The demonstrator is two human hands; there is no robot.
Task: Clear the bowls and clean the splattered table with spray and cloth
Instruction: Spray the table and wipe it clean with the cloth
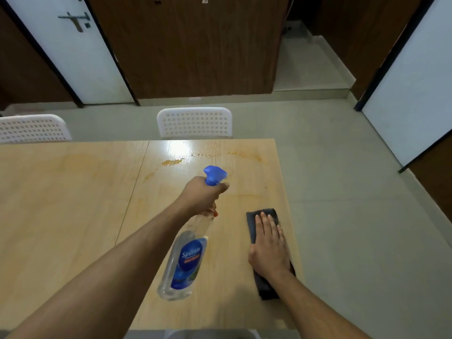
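On the worktop no bowls show anywhere, so I judge the clearing part done; the cleaning part is underway. My left hand is clenched round the neck of the spray bottle, held up off the surface and tilted, blue nozzle aimed toward the far side. Whether a finger is on the trigger, can't tell, it's hidden behind the hand. My right hand lies flat, fingers straight and released, pressing the dark cloth down near the right edge of the worktop, just beside the bottle.

Left to do: the orange splatter sits wet and glossy near the far edge, well apart from the cloth, with a fainter streak trailing right of it and a pale smear on the left panel. None of it looks wiped. Can't see spray mist or fresh droplets, so I can't say if any cleaner has landed.

Two white chairs stand behind the far edge. Roughly mid-task by my read: spray the stains, then wipe across.
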